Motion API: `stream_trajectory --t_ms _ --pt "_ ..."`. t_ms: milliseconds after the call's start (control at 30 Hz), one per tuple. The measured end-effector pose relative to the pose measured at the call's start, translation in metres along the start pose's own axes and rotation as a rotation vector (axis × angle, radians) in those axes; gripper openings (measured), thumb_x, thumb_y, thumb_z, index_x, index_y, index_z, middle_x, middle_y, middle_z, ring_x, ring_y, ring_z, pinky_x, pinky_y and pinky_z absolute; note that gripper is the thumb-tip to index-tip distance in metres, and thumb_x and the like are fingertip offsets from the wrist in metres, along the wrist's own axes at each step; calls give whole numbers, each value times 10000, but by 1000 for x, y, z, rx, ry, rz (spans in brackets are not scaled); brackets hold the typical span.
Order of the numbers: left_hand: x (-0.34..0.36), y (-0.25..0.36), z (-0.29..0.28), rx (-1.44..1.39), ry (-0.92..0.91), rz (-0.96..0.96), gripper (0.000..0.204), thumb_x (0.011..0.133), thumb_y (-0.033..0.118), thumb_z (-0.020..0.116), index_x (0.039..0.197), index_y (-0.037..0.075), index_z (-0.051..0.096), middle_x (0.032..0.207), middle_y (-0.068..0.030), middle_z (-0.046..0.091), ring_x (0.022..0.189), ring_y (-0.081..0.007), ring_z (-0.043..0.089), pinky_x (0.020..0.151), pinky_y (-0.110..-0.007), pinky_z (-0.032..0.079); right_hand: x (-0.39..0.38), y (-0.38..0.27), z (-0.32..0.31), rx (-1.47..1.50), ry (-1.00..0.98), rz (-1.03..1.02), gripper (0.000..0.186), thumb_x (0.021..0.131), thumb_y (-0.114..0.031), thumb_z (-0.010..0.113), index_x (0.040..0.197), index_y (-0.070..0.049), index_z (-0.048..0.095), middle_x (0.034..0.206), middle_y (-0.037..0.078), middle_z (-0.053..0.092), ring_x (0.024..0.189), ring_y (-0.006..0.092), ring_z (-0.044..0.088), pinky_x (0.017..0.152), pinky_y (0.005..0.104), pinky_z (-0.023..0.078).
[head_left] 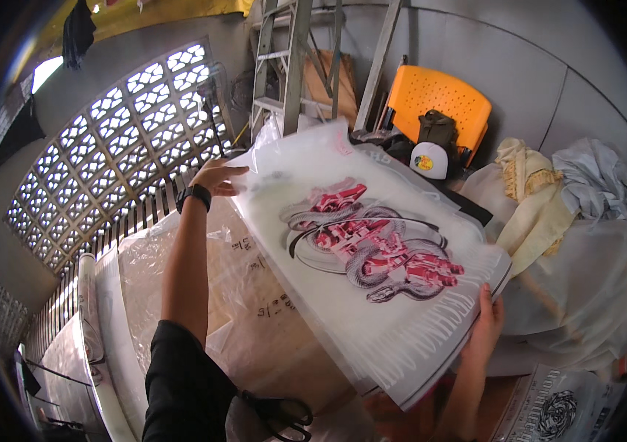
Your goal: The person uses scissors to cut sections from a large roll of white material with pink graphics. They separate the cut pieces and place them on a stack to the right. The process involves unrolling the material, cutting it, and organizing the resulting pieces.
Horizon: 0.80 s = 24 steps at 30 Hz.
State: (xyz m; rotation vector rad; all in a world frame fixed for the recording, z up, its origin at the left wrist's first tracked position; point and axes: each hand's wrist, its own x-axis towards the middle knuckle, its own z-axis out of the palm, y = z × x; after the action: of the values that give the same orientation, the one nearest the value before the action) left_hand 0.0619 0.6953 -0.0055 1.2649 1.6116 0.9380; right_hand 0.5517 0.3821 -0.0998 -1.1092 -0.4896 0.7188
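A large, pale, translucent printed sheet [277, 243] is stretched at a slant between my two hands. It bears a red and black picture of a snake coiled round machine-like parts, with lettering along its lower edge. My left hand [218, 179], a dark band on its wrist, holds the sheet's upper left edge, fingers lying over it. At the lower right edge, my right hand [484, 324] grips the sheet with the thumb on top; its other fingers are partly hidden. Beneath lies a brown surface covered with clear plastic [218, 295], marked with dark handwriting.
A metal ladder [295, 66] leans behind the sheet. To its right are an orange chair [439, 103], a white-fronted cap [429, 160], and bundled cream cloth [531, 214]. Another printed sheet [553, 405] lies at lower right. A patterned block window [122, 147] fills the left wall.
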Motion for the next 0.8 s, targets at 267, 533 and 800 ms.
stream_trajectory --t_ms 267,533,800 --pt "49 -43 -14 -70 275 317 794 670 -42 842 1398 -28 525 917 -155 730 738 -196 722 612 -304 592 -2 -24 9 -166 -103 30 252 934 -215 708 1091 -23 660 843 -2 628 655 73 562 540 226 430" --pt "29 -99 -102 612 622 577 926 693 493 887 1410 35 521 1264 -185 665 1120 -332 666 972 -421 531 15 18 -6 -681 -149 -357 268 999 -266 652 1133 -33 646 948 27 619 863 124 590 771 245 470" --pt "-295 -65 -235 1422 465 372 665 877 699 595 1102 81 700 975 -216 723 907 -379 712 836 -483 563 -169 -13 46 -559 -843 -597 459 930 -299 692 1246 19 597 1174 161 613 1037 266 577 941 419 432"
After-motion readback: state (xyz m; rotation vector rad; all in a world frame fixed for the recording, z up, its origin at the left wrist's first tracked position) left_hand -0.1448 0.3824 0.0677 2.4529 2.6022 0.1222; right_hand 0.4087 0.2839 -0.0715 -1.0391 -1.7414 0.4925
